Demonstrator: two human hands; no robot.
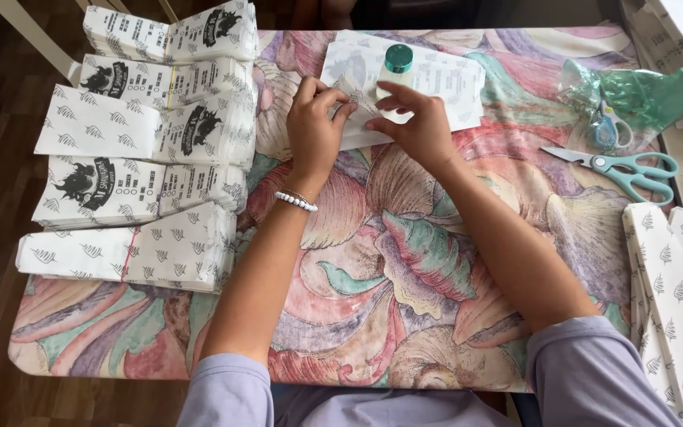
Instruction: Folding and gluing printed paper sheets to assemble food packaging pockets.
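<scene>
Upper middle of the frame: left hand (312,126) and right hand (414,126), fingers pinching a folded paper bag (355,99) beside a glue bottle (395,73).

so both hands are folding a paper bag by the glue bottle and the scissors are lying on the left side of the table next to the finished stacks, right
Not quite. The scissors lie on the right side of the table, near the green plastic bag, not by the finished stacks on the left. The head view shows it. The rest holds: left hand and right hand work a paper bag by the glue bottle.

White printed paper bags (140,150) lie stacked left, more patterned bags (677,292) at right.
</scene>
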